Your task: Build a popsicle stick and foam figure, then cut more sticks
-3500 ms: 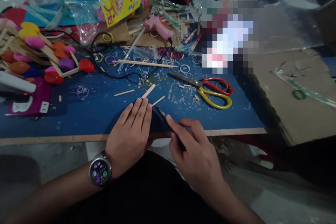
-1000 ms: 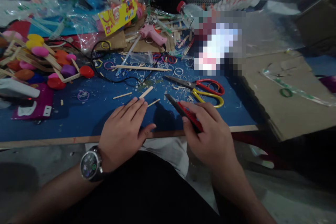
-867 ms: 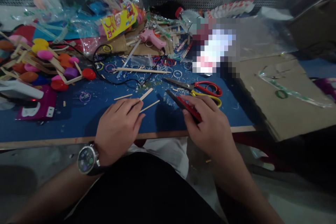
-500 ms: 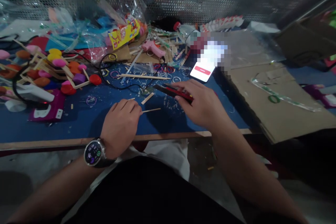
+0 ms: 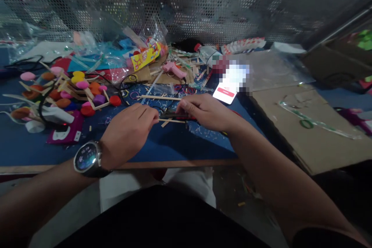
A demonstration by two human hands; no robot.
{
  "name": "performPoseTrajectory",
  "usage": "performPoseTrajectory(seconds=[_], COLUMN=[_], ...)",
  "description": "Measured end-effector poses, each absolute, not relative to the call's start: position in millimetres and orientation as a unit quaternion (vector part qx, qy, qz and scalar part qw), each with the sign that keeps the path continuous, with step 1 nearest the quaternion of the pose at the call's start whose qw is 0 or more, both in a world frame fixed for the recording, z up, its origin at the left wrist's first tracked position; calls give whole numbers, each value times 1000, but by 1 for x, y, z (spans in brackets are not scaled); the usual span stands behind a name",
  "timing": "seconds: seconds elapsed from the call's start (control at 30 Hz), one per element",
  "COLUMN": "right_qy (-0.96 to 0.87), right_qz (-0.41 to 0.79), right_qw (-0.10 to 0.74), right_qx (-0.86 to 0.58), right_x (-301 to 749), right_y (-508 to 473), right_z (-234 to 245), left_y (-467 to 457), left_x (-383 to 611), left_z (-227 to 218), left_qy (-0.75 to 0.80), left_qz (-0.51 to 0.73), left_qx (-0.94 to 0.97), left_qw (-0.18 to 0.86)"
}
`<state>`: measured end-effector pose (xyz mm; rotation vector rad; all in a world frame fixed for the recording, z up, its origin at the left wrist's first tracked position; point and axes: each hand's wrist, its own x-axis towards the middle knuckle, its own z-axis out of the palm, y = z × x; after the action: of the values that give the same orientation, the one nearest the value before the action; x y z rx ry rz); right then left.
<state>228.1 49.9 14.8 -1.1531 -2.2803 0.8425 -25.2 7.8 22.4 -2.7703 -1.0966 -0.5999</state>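
My left hand, with a watch on its wrist, is closed, pinching one end of a thin wooden stick. The stick points right, above the blue tabletop. My right hand is wrapped round a black-and-red tool that looks like a utility knife. Its dark front part reaches left along the stick, close to my left fingertips. Whether it touches the stick I cannot tell. Under the stick lies a short flat wooden piece. Behind my hands is a longer wooden stick.
Coloured pieces on wooden sticks and a purple device are at left. A pink glue gun, a bottle and a lit phone stand or lie behind. Cardboard covers the right side.
My right hand has moved left with the knife, bringing it beside the stick. My left hand still pinches the stick. The camera view has tilted up slightly.
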Motion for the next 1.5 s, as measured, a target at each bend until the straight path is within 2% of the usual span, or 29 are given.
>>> performPoseTrajectory(seconds=[0.1,0.27,0.33,0.47,0.6,0.77,1.07,1.5], right_qy=[-815,-841,-846,-808,-782,-791,-773,-738], right_qz=[423,365,365,446,484,487,528,568], right_qw=[181,205,212,241,242,232,237,261], right_qx=[-353,-343,-326,-301,-308,-289,-260,-255], right_x=[215,205,204,204,203,202,201,200], right_y=[54,65,66,61,56,53,47,38], right_z=[28,22,16,7,4,2,-1,-4], left_y=[23,43,46,45,45,46,45,44], left_x=[-24,-24,-25,-26,-26,-27,-25,-27], left_z=[30,27,23,19,16,8,1,0], left_qy=[-352,-359,-349,-343,-328,-320,-252,-236], left_qz=[-218,-233,-213,-177,-178,-160,-204,-228], left_qx=[-909,-904,-910,-885,-853,-847,-783,-789], left_qw=[55,2,-71,-260,-365,-393,-530,-520])
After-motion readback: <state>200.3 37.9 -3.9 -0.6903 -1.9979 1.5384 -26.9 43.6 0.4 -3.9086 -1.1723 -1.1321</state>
